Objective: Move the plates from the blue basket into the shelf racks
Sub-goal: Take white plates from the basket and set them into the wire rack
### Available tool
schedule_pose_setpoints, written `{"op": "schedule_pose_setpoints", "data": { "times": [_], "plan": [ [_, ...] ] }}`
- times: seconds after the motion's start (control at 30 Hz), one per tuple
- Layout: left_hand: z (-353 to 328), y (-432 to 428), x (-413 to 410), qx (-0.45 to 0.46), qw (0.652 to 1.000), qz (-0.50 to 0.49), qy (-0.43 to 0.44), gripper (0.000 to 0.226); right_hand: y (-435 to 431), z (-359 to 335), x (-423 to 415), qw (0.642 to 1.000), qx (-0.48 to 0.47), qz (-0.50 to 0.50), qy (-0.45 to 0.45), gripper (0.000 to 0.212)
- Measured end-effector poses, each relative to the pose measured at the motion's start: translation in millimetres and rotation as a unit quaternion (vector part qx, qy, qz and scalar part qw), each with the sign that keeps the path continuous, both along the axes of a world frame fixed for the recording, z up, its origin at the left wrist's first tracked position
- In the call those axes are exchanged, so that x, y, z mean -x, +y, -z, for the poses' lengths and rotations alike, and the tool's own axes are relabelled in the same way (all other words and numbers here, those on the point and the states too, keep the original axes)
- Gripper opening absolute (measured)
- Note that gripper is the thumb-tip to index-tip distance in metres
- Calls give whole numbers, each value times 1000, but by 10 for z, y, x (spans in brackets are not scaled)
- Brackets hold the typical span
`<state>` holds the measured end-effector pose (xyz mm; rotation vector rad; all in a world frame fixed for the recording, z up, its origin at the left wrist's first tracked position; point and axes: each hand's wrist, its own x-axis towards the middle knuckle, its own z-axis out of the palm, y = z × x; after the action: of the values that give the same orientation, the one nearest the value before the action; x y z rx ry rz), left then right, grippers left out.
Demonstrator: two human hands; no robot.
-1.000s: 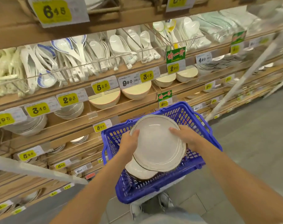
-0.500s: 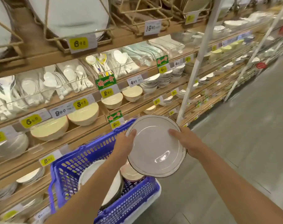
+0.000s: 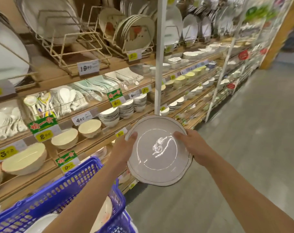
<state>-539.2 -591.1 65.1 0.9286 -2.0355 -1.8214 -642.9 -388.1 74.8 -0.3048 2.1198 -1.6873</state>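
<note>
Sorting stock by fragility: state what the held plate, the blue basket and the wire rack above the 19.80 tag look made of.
Plate: likely glazed ceramic; glossy white face with sharp light reflections and a thin dark rim line, though melamine is possible. Blue basket: moulded plastic, uniform colour, lattice walls. Wire rack: seemingly bent metal wire, cream coated.

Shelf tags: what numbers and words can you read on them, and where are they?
"19 80": upper white tag, on the top shelf edge.
"4 90": lower white tag, beside a cream bowl.
Yellow tags: digits too blurred to be sure of.
Green signs: red Chinese characters, too blurred to read.
Plate: no writing visible.
Tags farther along the aisle: too small to read.
</note>
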Motion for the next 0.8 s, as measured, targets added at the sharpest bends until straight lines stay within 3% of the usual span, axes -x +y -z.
{"op": "schedule_pose_setpoints", "data": {
  "times": [0.13,0.4,0.8],
  "plan": [
    [-112,-58,353,-3,1000,7,27,32,-28,-119,349,1000,19,-7,4,22],
    [-434,-620,947,27,994,-24,101,14,-671,-497,1159,996,28,-61,67,21],
    [-1250,-1657,1018,122,957,-194,180,18,-2188,-1352,1807,951,118,-225,176,19]
  ]
}}
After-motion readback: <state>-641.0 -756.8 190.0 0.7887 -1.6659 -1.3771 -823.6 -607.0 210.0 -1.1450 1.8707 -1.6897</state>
